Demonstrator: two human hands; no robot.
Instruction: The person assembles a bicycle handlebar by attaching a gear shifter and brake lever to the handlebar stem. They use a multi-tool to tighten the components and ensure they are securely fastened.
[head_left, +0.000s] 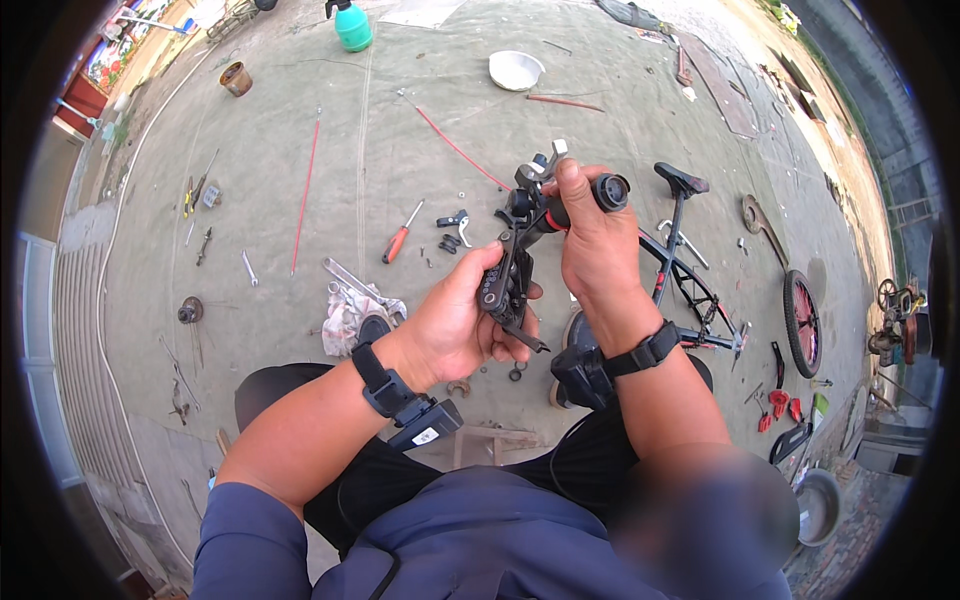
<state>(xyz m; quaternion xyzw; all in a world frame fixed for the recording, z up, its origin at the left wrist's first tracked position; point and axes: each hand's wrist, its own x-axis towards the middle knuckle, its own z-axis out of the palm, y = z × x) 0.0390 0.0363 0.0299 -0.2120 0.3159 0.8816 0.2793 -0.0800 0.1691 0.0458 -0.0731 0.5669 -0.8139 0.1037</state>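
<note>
My left hand is closed around a black folding multi-tool, with one of its bits reaching up to the clamp area of a bicycle handlebar. My right hand grips the handlebar's black grip, whose round end faces me; a red ring shows further along it. A silver lever sticks up beyond my right thumb. Where the bit meets the handlebar is too dark to make out. On the ground just left of them lie a brake lever and an orange-handled screwdriver.
At right lie a black bicycle frame with its saddle and a wheel. A white basin and green spray bottle stand far off. A rag, wrenches and red cables are scattered leftward.
</note>
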